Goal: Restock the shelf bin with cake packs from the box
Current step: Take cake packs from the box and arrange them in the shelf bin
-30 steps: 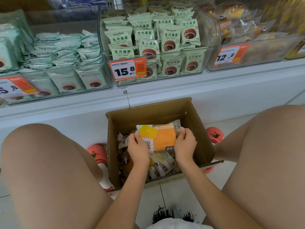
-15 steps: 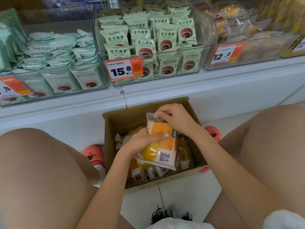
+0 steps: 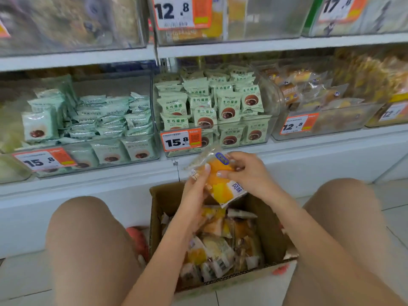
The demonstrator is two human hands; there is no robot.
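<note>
An orange and white cake pack [image 3: 220, 184] is held above the open cardboard box [image 3: 273, 235] on the floor between my knees. My left hand [image 3: 195, 188] grips the pack's left edge with the thumb on its face. My right hand [image 3: 245, 171] pinches its upper right side. Several more cake packs [image 3: 220, 250] lie loose inside the box. A clear shelf bin [image 3: 326, 122] with a 12.8 tag holds similar orange packs on the low shelf to the right. On the upper shelf stands another 12.8 bin [image 3: 254, 25], showing orange packs at its left.
Two bins of green packs with 15.8 tags, the left bin [image 3: 88, 146] and the middle bin [image 3: 212, 138], stand on the low shelf directly ahead. The white shelf edge [image 3: 309, 149] runs just beyond the box. My knees flank the box; a pink shoe [image 3: 138, 239] lies left of it.
Both hands have lifted the cake pack out of the box and up toward the shelf front. The view has tilted upward, revealing the upper shelf.
</note>
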